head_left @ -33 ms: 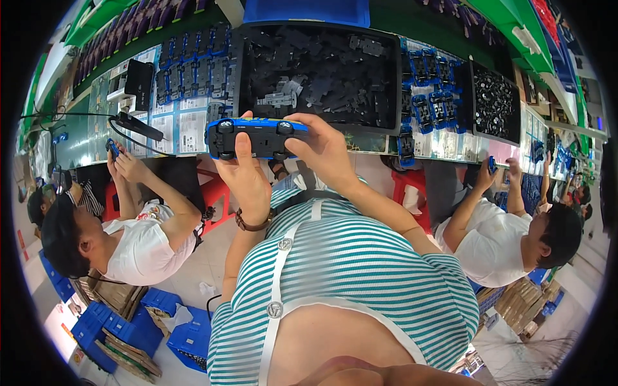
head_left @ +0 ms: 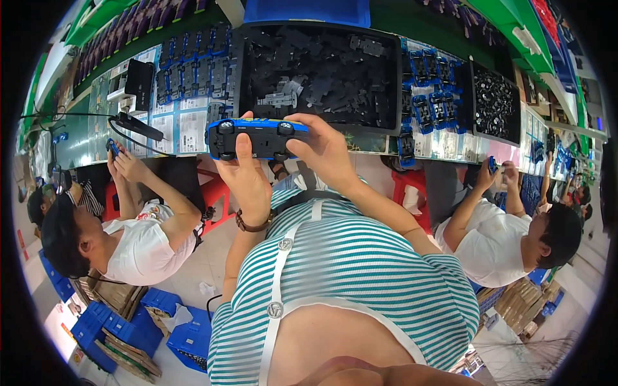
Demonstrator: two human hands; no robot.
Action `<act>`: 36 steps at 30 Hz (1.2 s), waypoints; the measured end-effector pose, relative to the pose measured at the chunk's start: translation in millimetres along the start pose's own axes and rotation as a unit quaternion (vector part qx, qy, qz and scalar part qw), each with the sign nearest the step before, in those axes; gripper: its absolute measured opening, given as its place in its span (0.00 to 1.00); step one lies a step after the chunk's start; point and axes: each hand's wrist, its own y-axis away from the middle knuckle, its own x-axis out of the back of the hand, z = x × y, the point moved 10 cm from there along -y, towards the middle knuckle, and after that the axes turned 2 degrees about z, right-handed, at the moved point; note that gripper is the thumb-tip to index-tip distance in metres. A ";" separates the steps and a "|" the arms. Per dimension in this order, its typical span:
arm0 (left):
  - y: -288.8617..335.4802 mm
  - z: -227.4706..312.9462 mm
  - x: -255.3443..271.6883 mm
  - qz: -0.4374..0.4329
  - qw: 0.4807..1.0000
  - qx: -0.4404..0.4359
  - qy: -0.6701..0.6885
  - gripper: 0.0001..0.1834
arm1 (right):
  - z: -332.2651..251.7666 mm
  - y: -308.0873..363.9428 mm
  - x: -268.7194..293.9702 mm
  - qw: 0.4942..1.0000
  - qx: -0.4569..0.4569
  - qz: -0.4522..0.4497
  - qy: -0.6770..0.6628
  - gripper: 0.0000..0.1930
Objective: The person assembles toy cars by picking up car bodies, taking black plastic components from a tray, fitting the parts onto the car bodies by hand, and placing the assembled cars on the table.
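Note:
A blue toy car [head_left: 262, 139] is held upside down just in front of the bench edge, its black underside and wheels toward me. My left hand [head_left: 248, 180] grips its left half from below, the thumb pressed flat on the black base. At the car's right end, my right hand [head_left: 327, 154] has closed, with its fingers behind the blue body and its thumb by a wheel. Beyond the car lies a large black tray [head_left: 397, 77] heaped with loose black plastic base parts. A few grey parts [head_left: 280, 93] rest on that heap.
Rows of blue-and-black toy cars [head_left: 193, 74] stand left of the tray, and more cars [head_left: 432, 109] to its right. A shallow black tray of wheels [head_left: 496, 96] lies farther right. Co-workers sit on both sides. Blue crates [head_left: 116, 328] and red stools [head_left: 215, 193] are below.
The toy car and both my hands stay almost still. The co-worker on the right has brought one hand slightly nearer the blue piece they hold.

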 end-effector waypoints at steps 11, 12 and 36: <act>6.5 7.4 4.3 -0.014 1.000 -0.015 0.003 0.27 | -2.1 5.9 -3.5 0.998 -0.051 -0.019 -0.023 0.17; 6.4 6.8 8.2 -0.008 1.000 -0.005 -0.003 0.27 | 2.1 7.0 -5.4 0.996 -0.080 -0.025 -0.018 0.17; -3.9 -31.8 36.5 -0.049 0.990 0.133 -0.001 0.24 | 36.1 -2.3 -20.8 0.999 -0.009 0.036 -0.024 0.20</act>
